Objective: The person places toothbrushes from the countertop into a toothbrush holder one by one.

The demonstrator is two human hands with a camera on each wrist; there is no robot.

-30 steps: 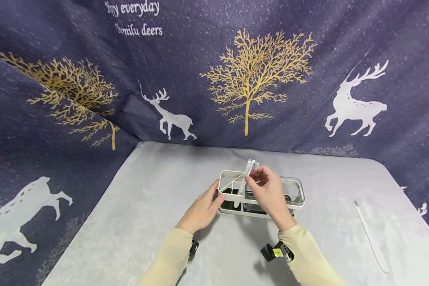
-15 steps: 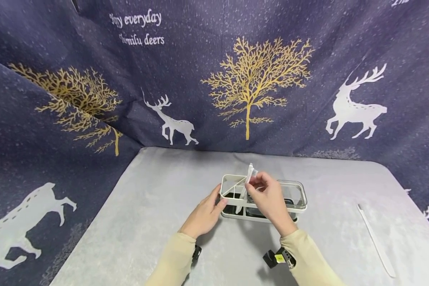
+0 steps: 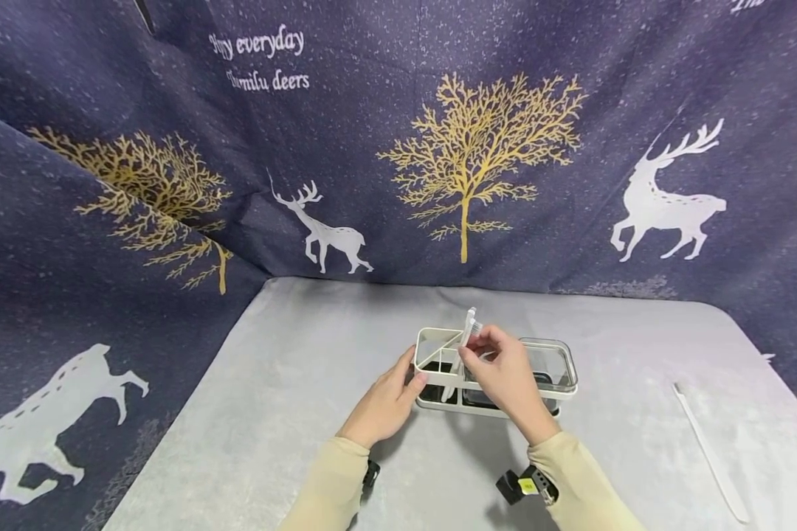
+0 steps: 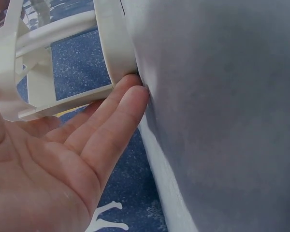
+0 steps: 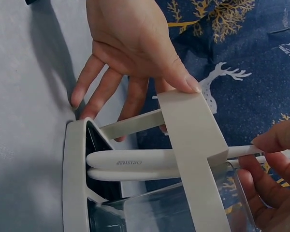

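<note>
A cream two-tier toothbrush holder [image 5: 193,140] stands on the table, its upper frame divided into compartments at the left. My left hand [image 3: 381,404] holds its left end, thumb on the upper front rim and fingers reaching round the side. With thumb and fingertips, my right hand [image 3: 505,375] pinches two white toothbrushes [image 5: 130,158] near their bristle heads. They pass side by side through a small compartment, heads above the upper frame. Their handle ends hang just over the dark base tray [image 5: 99,145]; contact is unclear.
A clear cup [image 5: 154,208] sits in the holder beside the toothbrush handles. Farther right on the grey table [image 3: 292,346] lies another slim white toothbrush [image 3: 707,451]. A dark blue cloth [image 3: 345,133] with deer and trees hangs behind and at the left.
The head view has shifted slightly. My right hand has lowered the toothbrushes a little into the compartment, and their heads now stand closer together. My left hand keeps its place on the holder.
</note>
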